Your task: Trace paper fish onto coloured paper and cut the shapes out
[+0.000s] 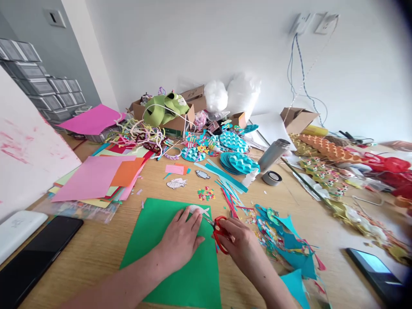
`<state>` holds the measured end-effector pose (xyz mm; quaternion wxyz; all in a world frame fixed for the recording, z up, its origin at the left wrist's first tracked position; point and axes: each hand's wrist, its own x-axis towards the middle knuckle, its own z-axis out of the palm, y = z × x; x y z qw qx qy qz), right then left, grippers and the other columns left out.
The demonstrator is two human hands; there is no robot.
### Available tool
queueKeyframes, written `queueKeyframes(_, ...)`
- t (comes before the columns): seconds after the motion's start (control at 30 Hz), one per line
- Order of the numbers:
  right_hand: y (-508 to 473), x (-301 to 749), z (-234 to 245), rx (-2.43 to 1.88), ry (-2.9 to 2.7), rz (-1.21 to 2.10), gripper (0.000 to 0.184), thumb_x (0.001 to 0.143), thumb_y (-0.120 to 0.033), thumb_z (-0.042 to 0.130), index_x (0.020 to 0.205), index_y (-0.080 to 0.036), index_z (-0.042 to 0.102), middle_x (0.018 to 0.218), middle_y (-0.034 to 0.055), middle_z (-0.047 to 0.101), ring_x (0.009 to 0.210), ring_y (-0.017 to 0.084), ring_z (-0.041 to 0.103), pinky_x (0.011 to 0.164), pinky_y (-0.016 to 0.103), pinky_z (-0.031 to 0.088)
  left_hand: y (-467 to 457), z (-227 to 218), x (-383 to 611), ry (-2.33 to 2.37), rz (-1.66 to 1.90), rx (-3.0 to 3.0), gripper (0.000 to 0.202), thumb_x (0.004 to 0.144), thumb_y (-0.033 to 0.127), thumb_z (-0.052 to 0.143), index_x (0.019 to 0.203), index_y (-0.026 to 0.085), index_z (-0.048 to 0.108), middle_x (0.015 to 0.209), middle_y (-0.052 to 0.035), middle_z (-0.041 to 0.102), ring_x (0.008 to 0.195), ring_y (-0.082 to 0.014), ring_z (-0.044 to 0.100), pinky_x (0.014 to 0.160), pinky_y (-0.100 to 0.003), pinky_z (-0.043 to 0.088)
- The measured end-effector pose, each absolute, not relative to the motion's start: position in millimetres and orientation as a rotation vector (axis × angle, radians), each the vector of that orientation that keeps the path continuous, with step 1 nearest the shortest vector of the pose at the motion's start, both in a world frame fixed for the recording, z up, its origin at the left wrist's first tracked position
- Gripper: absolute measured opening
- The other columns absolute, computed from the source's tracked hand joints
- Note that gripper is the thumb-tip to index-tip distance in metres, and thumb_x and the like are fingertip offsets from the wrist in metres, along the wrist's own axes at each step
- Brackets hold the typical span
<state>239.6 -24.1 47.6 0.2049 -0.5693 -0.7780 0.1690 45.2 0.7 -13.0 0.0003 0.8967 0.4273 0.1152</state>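
A green paper sheet [151,244] lies flat on the worktop [96,257] under the spread fingers of the left hand [180,242]. A small white paper fish [200,210] rests just past those fingertips. The right hand [240,246] grips red-handled scissors [220,231], blades pointing at the fish.

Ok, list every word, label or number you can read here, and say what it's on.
No text reads clearly anywhere.
White box: faint mark, too blurred to read.
Lit phone: nothing legible.
Red scissors in the right hand: no print visible.
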Motion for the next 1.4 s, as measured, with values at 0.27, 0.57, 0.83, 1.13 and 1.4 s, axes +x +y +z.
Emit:
queueKeyframes(0.27, -58.3, 254.5, 62.6, -2.298, -2.618, 0.367, 0.023, 0.078, -0.008, 0.053, 0.085, -0.016, 0.073, 0.086, 0.011, 0.073, 0.086, 0.029, 0.069, 0.072, 0.034, 0.051, 1.5, -17.4, 46.2, 1.365, 0.357, 2.828, 0.054, 0.093, 0.048, 0.036, 0.137, 0.016, 0.044, 0.144, -0.006, 0.044, 0.131, -0.0292, 0.037, 0.103, -0.045, 0.035)
queueKeyframes(0.57, -69.8, 247.0, 57.6, -2.185, -2.68, 0.226, 0.021, 0.084, -0.022, 0.056, 0.072, -0.018, 0.073, 0.071, 0.0105, 0.073, 0.069, 0.028, 0.071, 0.055, 0.029, 0.048, 1.0, -20.8, 46.0, 1.358, 0.391, 2.826, 0.055, 0.093, 0.048, 0.038, 0.138, 0.017, 0.042, 0.144, -0.0074, 0.043, 0.131, -0.029, 0.036, 0.104, -0.046, 0.034)
queueKeyframes(0.83, -48.6, 252.2, 48.8, -2.374, -2.319, 0.129, 0.02, 0.089, -0.027, 0.052, 0.077, -0.017, 0.065, 0.073, 0.0122, 0.072, 0.071, 0.03, 0.07, 0.053, 0.031, 0.043, 0.2, -17.8, 44.9, 1.339, 0.382, 2.798, 0.054, 0.094, 0.048, 0.035, 0.137, 0.016, 0.043, 0.145, -0.0071, 0.043, 0.132, -0.0301, 0.036, 0.104, -0.046, 0.033)
queueKeyframes(1.13, -29.1, 258.3, 31.0, -2.32, -2.32, 0.136, 0.023, 0.091, -0.019, 0.041, 0.085, -0.012, 0.062, 0.076, 0.0156, 0.071, 0.075, 0.029, 0.07, 0.058, 0.032, 0.043, 0.1, -18.3, 44.0, 1.333, 0.378, 2.8, 0.053, 0.094, 0.044, 0.036, 0.139, 0.017, 0.04, 0.146, -0.0073, 0.041, 0.133, -0.0295, 0.034, 0.104, -0.046, 0.031)
queueKeyframes(1.4, -25.7, 257.9, 33.7, -2.259, -2.029, -0.041, 0.022, 0.091, -0.023, 0.037, 0.074, -0.019, 0.05, 0.066, 0.0071, 0.065, 0.06, 0.021, 0.064, 0.053, 0.028, 0.034, 0.8, -18.4, 43.9, 1.333, 0.392, 2.811, 0.054, 0.094, 0.046, 0.034, 0.138, 0.016, 0.042, 0.145, -0.0073, 0.042, 0.132, -0.0296, 0.035, 0.104, -0.046, 0.032)
